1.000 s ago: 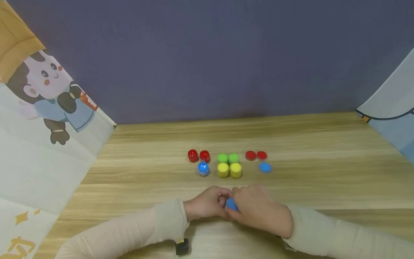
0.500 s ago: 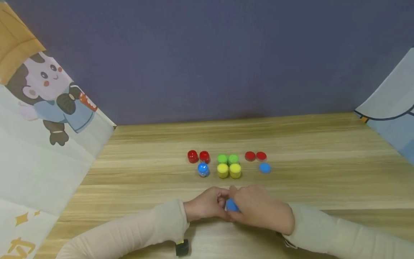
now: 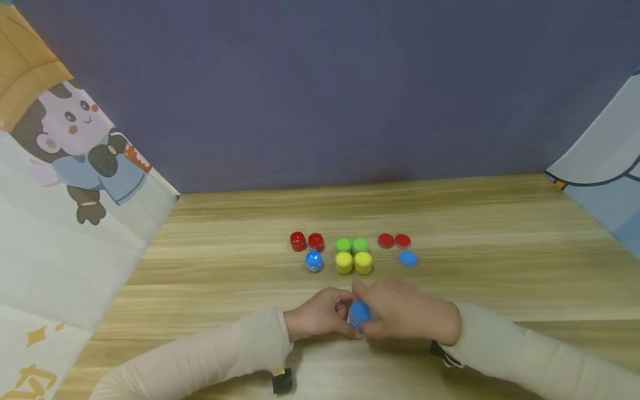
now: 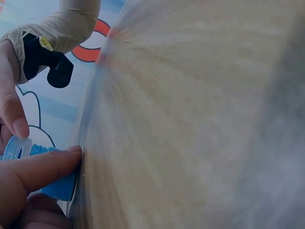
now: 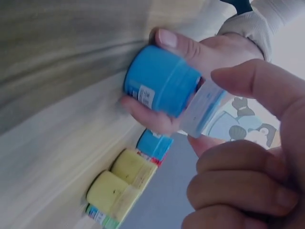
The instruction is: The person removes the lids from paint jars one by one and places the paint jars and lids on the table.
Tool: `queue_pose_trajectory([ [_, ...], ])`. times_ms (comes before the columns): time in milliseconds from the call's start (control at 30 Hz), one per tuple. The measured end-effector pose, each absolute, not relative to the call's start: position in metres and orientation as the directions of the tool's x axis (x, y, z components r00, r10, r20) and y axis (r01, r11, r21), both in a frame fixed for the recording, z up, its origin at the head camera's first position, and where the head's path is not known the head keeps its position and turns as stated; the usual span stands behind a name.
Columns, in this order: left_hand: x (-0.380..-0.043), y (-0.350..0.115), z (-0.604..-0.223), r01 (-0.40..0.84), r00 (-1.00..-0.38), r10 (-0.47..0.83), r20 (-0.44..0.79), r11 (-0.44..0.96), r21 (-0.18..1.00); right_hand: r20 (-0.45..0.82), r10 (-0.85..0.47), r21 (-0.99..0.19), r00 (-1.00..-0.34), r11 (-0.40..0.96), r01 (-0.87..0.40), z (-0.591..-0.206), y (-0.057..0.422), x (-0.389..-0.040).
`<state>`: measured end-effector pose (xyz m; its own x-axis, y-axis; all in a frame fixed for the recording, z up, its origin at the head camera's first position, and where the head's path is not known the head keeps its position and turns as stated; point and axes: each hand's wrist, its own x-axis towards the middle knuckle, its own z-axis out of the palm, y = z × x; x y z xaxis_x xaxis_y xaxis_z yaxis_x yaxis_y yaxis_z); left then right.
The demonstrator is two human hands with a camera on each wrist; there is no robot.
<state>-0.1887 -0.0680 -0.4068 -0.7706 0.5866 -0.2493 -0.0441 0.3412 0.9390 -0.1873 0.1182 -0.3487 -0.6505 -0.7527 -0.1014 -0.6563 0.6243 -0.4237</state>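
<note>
My left hand [image 3: 320,315] grips a small blue jar [image 5: 159,78] between thumb and fingers, low over the table. My right hand [image 3: 407,311] pinches its lid [image 5: 202,109] between thumb and index finger; the lid has a clear rim and a blue top. In the right wrist view the lid stands tilted at the jar's mouth, parted from it along one side. The jar's threaded neck [image 4: 37,149] shows in the left wrist view, with the lid's clear rim just beside it. My right hand's other fingers are curled toward the palm.
Beyond my hands stand two red jars [image 3: 298,241], another blue jar [image 3: 314,261], two green jars [image 3: 343,245] and two yellow jars [image 3: 344,263]. Right of them lie two red lids [image 3: 386,240] and a blue lid [image 3: 408,258]. A dark wall [image 3: 350,94] borders the wooden table's [image 3: 225,222] back.
My right hand has shifted slightly right and its fingers have changed position, so more of the blue at the jar shows. My left hand has stayed almost still.
</note>
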Motion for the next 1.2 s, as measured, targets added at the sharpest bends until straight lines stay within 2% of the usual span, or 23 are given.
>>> queue_pose_trajectory([
  [467,-0.193,-0.078,-0.405,-0.082,-0.796,0.533,-0.287,0.374,0.924,-0.099,-0.67,-0.378,-0.736,0.709,-0.595,-0.344,0.136,-0.205],
  [900,-0.193,-0.105,-0.403,-0.089,-0.834,0.485,-0.265,0.355,0.931,-0.094,-0.581,-0.303,-0.809,0.79,-0.532,-0.352,0.146,-0.229],
  [1200,-0.196,-0.117,-0.405,-0.072,-0.854,0.46,-0.242,0.356,0.932,-0.075,-0.555,-0.238,-0.829,0.817,-0.526,-0.355,0.158,-0.246],
])
